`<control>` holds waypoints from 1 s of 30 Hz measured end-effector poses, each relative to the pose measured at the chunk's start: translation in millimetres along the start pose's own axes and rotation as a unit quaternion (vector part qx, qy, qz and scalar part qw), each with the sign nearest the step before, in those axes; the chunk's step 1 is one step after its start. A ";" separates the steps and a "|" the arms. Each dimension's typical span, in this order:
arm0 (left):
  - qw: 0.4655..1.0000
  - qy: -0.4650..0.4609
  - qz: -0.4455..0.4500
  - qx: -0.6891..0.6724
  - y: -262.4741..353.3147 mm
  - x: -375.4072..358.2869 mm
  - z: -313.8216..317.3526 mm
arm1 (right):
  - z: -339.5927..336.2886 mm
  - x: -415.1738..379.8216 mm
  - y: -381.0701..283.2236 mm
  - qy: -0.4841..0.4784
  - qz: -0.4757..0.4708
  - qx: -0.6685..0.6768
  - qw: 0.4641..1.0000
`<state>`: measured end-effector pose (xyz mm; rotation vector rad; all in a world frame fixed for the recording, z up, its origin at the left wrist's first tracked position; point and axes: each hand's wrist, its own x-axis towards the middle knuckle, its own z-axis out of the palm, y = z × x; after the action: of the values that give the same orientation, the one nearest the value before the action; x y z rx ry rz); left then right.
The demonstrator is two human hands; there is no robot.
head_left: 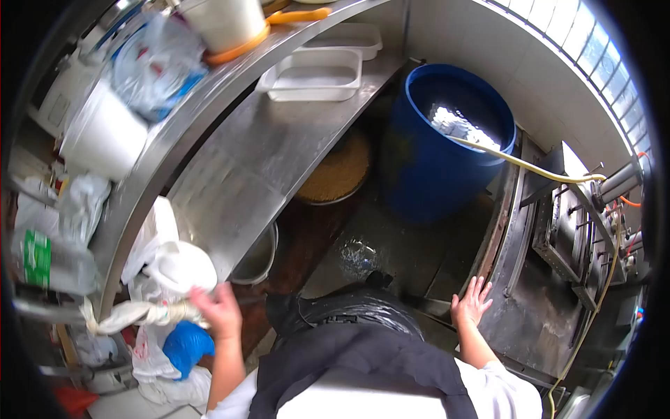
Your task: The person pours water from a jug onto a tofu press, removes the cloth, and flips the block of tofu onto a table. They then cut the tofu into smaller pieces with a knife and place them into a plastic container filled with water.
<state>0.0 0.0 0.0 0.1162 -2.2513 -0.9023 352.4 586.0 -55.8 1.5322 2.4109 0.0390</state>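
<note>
At the lower left, my left hand (220, 311) is slightly blurred beside a white bowl (183, 267) on the metal shelf's near end; its fingers look apart and nothing shows in them. A cloth-wrapped bar (139, 315) lies just left of that hand. On the right, my right hand (472, 303) has its fingers spread near the edge of the metal stove (551, 314), holding nothing. Whether it touches the edge is hard to tell. Black plastic (370, 307) and a dark apron (349, 356) cover my front.
A blue barrel (433, 160) of water stands ahead, with a yellow hose (537, 170) over its rim. White trays (314, 75) sit on the lower metal shelf (244, 157). Beneath are a basin of brown grainy material (338, 171) and a bucket (259, 258). Blue bag (188, 348) at lower left.
</note>
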 end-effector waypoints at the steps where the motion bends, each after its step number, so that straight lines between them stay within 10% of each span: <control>1: 1.000 -0.012 -0.008 -0.015 1.0 -11.7 16.7 | -8.1 -7.6 12.7 -0.010 0.009 -0.008 1.000; 3: 0.971 0.151 0.070 0.173 22.6 137.0 -37.4 | 29.2 -26.1 -62.5 -0.081 -0.016 0.070 0.994; 7: 0.924 0.082 -0.076 0.367 8.6 112.4 9.9 | -0.9 11.7 -4.3 -0.075 0.005 0.044 0.996; 9: 0.966 -0.077 -0.245 -0.020 0.9 118.5 25.6 | 3.6 13.2 -2.2 -0.081 -0.008 0.060 0.995; 15: 0.982 -0.185 -0.018 0.014 133.4 106.3 125.1 | -11.3 26.2 -17.9 -0.064 0.044 0.126 0.989; 19: 0.908 -0.340 -0.080 -0.230 267.8 77.5 201.7 | -54.9 86.5 -90.1 0.134 -0.194 0.447 0.863; 23: 0.816 -0.461 -0.105 -0.333 357.1 33.1 282.9 | -197.5 121.7 -206.4 0.219 -0.451 0.424 0.755; 30: 0.735 -0.475 0.240 -0.419 489.7 36.8 307.1 | -292.6 218.6 -263.9 0.445 -0.418 0.324 0.723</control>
<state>-142.7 533.3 175.0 -1.5857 -2.1802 -1.8143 -40.8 703.1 130.5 0.3349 4.0110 -0.3757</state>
